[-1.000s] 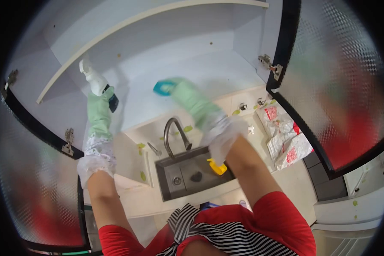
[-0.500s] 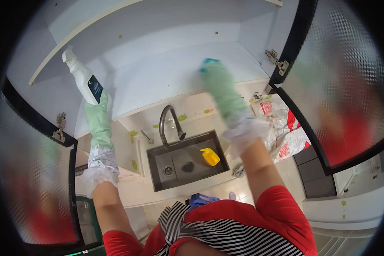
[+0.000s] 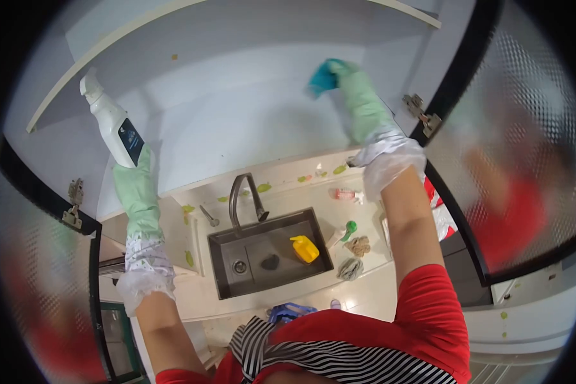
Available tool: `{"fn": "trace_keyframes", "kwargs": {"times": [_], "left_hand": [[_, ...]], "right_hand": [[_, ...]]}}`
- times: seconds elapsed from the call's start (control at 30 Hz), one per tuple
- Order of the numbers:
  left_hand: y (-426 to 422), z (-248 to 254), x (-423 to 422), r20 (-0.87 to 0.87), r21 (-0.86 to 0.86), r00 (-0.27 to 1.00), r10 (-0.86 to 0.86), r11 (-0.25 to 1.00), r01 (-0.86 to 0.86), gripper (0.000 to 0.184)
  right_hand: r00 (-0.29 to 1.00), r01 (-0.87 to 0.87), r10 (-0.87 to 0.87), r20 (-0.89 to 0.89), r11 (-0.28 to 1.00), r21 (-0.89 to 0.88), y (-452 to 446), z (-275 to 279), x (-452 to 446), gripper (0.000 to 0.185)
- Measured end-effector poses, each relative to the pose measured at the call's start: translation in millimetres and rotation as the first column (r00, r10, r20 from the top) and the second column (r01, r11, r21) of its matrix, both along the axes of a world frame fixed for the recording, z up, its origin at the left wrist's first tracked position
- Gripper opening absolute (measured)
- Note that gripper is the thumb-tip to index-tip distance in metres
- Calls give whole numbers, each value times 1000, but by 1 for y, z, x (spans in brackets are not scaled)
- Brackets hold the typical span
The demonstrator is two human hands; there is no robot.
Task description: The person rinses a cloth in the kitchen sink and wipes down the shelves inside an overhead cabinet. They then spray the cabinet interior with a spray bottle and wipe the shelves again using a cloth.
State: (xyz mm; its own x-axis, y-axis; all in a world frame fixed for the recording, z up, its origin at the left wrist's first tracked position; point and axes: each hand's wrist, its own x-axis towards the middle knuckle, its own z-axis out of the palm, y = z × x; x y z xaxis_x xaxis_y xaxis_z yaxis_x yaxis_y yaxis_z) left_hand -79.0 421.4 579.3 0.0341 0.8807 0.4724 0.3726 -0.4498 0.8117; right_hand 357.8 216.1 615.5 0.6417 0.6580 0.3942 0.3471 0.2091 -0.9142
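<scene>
Inside an open wall cabinet (image 3: 205, 131), both of my hands wear pale green rubber gloves with frilled cuffs. My left hand (image 3: 136, 171) is closed round the lower part of a white spray bottle (image 3: 112, 125) with a dark label, which leans to the left near the cabinet's left wall. At the right, my right hand (image 3: 355, 86) grips a teal cloth (image 3: 324, 78), held near the back wall of the cabinet; the cloth is partly blurred, and its contact with the surface is hard to make out.
Glass-paned doors (image 3: 512, 141) stand open on both sides. A curved shelf edge (image 3: 96, 54) runs above. Below are a dark sink (image 3: 275, 281) holding a yellow bottle (image 3: 304, 249), a faucet (image 3: 235, 198), and a green-topped brush (image 3: 350, 228) and scrubbers (image 3: 351, 269) on the counter.
My right hand has moved right and up with the teal cloth, more of which now shows. My left hand and the spray bottle appear slightly lower and further left as the view shifted.
</scene>
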Motion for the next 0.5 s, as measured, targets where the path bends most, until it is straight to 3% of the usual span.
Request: {"fn": "trace_keyframes", "kwargs": {"times": [0.03,0.07,0.13,0.17,0.23,0.3,0.4,0.47,0.5], "left_hand": [[-1,1,0,-4,-5,1000,6,1000,-6,42],[-4,2,1,-7,-8,1000,13,1000,-13,42],[-2,1,2,3,11,1000,13,1000,-13,43],[1,-1,2,11,34,1000,4,999,-4,43],[5,-2,2,9,53,1000,2,999,-3,43],[6,-3,3,-10,42,1000,14,999,-13,43],[3,-1,2,1,57,1000,15,998,-15,43],[1,1,2,-16,22,999,41,999,-41,43],[-1,2,4,-27,8,999,46,999,-46,43]], "right_hand": [[997,75,-76,27,996,39,1,-4,41,47],[931,293,-230,284,934,-204,-12,3,53,53],[681,608,-255,686,720,-336,-21,-8,82,63],[564,677,-210,799,672,-301,-13,-44,109,65],[480,752,-150,864,579,-317,12,-61,126,66],[571,758,-147,808,471,-450,33,-52,129,63],[605,657,136,785,471,-588,72,-35,118,54],[498,714,313,808,381,-588,118,-32,71,48],[453,719,303,839,432,-544,129,-36,43,47]]}}
